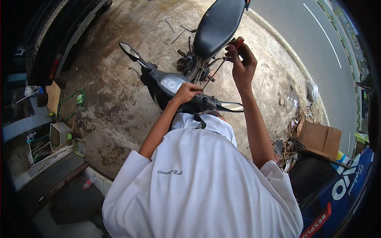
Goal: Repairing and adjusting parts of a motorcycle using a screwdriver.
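Observation:
Directly before me stands a motorbike with a long black seat point(219, 28), a round speedometer point(172, 84) and two mirrors. Raised at the right of the seat, my right hand point(243, 63) is closed around the red handle of a screwdriver point(239, 42). Its long thin shaft slants down toward the handlebar. The tip reaches my left hand point(187, 93), whose fingers are pinched together beside the speedometer. What lies between those fingertips, if anything beyond the shaft's end, is hidden. The left mirror point(129, 51) sticks out past the handlebar; the right mirror point(230, 106) lies below my right wrist.
Stained concrete ground point(107, 119) surrounds the motorbike. Thin metal rods lie near the seat. At the right are a cardboard box point(320, 139), litter, a blue banner point(345, 190) and a road point(301, 23). A dark vehicle point(55, 47), a green hose and a bin point(59, 135) stand left.

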Action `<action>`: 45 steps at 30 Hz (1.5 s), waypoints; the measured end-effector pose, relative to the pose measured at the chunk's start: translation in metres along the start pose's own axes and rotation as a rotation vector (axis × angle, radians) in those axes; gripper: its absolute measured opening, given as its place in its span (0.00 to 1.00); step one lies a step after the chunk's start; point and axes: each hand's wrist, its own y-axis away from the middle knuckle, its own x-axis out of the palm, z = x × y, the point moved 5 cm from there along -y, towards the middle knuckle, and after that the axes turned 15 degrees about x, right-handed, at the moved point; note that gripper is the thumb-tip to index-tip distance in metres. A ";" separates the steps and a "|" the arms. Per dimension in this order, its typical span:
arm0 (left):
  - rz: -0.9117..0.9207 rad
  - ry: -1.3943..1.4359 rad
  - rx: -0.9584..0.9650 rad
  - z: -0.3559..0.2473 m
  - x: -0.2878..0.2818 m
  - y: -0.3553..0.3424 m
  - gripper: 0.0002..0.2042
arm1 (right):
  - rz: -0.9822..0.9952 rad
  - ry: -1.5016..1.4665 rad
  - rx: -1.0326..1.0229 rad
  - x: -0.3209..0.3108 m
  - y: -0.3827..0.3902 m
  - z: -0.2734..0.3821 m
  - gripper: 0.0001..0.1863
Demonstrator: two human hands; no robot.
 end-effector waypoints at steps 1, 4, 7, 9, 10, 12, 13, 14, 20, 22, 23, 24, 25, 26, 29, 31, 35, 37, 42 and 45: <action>-0.041 0.004 -0.002 -0.001 -0.002 0.003 0.09 | 0.008 -0.046 0.022 0.000 0.001 -0.002 0.13; -0.065 -0.004 0.008 0.007 -0.012 0.002 0.09 | 0.021 -0.074 0.027 0.001 -0.008 -0.008 0.12; -0.045 -0.033 0.009 0.015 -0.014 -0.003 0.10 | 0.033 -0.081 0.037 0.002 -0.018 -0.013 0.12; -0.040 0.094 -0.037 0.022 -0.010 -0.002 0.09 | 0.024 -0.084 0.056 -0.002 -0.019 -0.014 0.12; -0.044 0.096 -0.043 0.023 -0.009 -0.001 0.09 | 0.030 -0.094 0.058 -0.003 -0.020 -0.015 0.12; -0.016 0.119 -0.020 0.024 -0.004 -0.002 0.10 | 0.035 -0.084 0.066 -0.004 -0.021 -0.016 0.12; -0.017 0.119 -0.021 0.025 -0.005 -0.002 0.10 | 0.037 -0.075 0.069 -0.004 -0.022 -0.017 0.12; -0.018 0.139 -0.024 0.026 -0.006 0.000 0.10 | 0.041 -0.071 0.083 -0.003 -0.023 -0.020 0.12; -0.028 0.180 -0.045 0.025 -0.005 0.002 0.09 | 0.051 -0.108 0.093 -0.004 -0.027 -0.020 0.12; -0.022 0.177 -0.052 0.024 -0.005 0.002 0.09 | 0.045 -0.097 0.091 -0.005 -0.027 -0.019 0.12; -0.029 0.182 -0.050 0.024 -0.005 0.002 0.09 | 0.042 -0.086 0.088 -0.006 -0.027 -0.019 0.12; -0.036 0.188 -0.048 0.023 -0.005 0.003 0.09 | 0.039 -0.085 0.089 -0.006 -0.027 -0.020 0.12; -0.033 0.190 -0.049 0.023 -0.005 0.002 0.09 | 0.035 -0.087 0.090 -0.007 -0.027 -0.020 0.12; -0.030 0.191 -0.046 0.023 -0.005 0.002 0.09 | 0.031 -0.090 0.090 -0.007 -0.027 -0.021 0.12; -0.019 0.194 -0.041 0.022 -0.005 0.001 0.09 | 0.031 -0.110 0.084 -0.009 -0.028 -0.022 0.12; -0.016 0.195 -0.038 0.023 -0.005 0.001 0.10 | 0.037 -0.114 0.091 -0.009 -0.027 -0.020 0.12; -0.014 0.152 -0.012 0.021 -0.006 0.001 0.09 | 0.036 -0.084 0.101 -0.012 -0.028 -0.020 0.12; -0.010 0.156 -0.005 0.008 -0.005 -0.002 0.09 | 0.032 -0.122 0.082 -0.020 -0.030 -0.019 0.12; 0.181 -0.435 0.283 -0.028 0.007 0.009 0.28 | -0.206 -0.257 -0.053 -0.073 -0.025 0.042 0.14; 0.345 -0.742 0.329 -0.018 0.029 0.021 0.39 | -0.201 -0.145 -0.037 -0.124 -0.021 0.076 0.15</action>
